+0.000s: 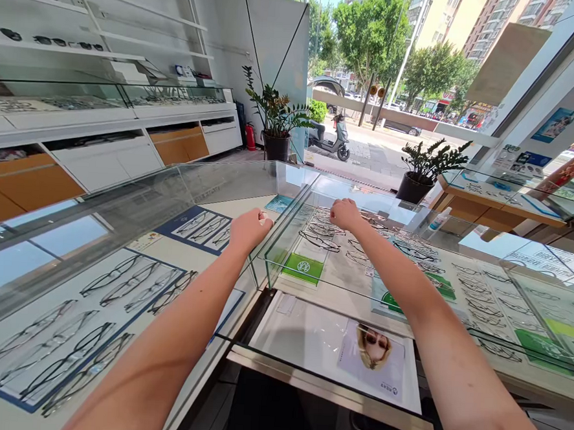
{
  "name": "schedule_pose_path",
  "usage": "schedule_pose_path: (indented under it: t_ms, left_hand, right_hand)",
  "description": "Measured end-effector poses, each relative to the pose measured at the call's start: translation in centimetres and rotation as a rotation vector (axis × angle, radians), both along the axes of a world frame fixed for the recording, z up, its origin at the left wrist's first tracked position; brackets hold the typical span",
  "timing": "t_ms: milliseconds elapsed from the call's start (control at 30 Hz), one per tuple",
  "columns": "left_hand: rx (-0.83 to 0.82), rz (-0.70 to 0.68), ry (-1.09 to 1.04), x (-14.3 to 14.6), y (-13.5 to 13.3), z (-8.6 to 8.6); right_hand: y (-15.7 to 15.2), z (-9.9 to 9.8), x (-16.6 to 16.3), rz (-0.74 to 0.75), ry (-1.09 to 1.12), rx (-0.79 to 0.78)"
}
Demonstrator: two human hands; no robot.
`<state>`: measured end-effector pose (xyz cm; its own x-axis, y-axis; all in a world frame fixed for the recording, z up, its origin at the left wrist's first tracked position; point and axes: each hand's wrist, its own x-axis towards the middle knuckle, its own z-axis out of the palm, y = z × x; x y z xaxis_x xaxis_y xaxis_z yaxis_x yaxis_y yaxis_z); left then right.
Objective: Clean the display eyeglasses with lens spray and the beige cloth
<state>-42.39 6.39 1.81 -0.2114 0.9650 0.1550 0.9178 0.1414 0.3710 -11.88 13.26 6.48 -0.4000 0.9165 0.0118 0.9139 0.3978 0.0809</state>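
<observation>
My left hand is closed over the left glass counter, close to the seam between the two cases. A small whitish bit shows at its fingers, too little to name. My right hand is curled into a fist over the right glass case, farther forward. Whatever it may hold is hidden. Beneath the right hand, rows of eyeglasses lie inside the case. Under my left forearm, more eyeglasses rest on blue-edged trays in the left counter.
A drawer with a portrait card stands pulled out before me. Green cards lie in the right case. Potted plants stand by the window. Sunglasses shelves line the left wall. A fire extinguisher stands behind.
</observation>
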Motion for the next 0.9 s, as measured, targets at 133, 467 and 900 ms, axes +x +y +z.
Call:
schedule_pose_path:
  t_ms: [133,467,900]
  left_hand:
    - [0.005,-0.003,0.016,0.0,-0.1,0.0]
    - [0.011,-0.014,0.011,0.0,-0.2,-0.1]
    - [0.038,0.006,0.015,-0.2,0.3,-0.6]
  right_hand:
    - [-0.3,0.4,-0.2,-0.010,0.022,-0.001]
    - [-11.0,7.7,-4.4,0.172,0.498,0.282]
    - [-22.1,-9.7,-4.5,0.279,0.371,-0.345]
